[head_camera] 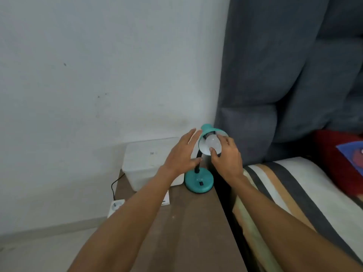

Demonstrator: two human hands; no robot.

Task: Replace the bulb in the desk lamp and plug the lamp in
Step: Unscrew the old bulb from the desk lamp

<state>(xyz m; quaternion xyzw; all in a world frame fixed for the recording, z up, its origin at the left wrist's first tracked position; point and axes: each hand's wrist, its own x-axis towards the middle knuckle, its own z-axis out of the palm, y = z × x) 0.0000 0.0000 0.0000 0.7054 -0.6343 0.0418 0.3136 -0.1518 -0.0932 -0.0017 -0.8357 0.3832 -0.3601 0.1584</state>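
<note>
A teal desk lamp stands on its round base (198, 181) at the back right of a brown table (188, 228). Its teal shade (206, 130) tilts toward me, and a white bulb (211, 144) sits inside it. My right hand (227, 158) has its fingertips and thumb closed around the bulb. My left hand (182, 154) is open with fingers spread, just left of the shade, beside it; contact cannot be told. A white wall socket (116, 207) sits low on the wall left of the table, with a black cord (115, 185) running up from it behind the table.
A translucent white lidded box (145, 163) stands on the table left of the lamp, with a white paper (166, 199) under my left forearm. A grey upholstered headboard (284, 75) and a striped mattress (294, 193) border the table on the right. A red item (341, 163) lies on the bed.
</note>
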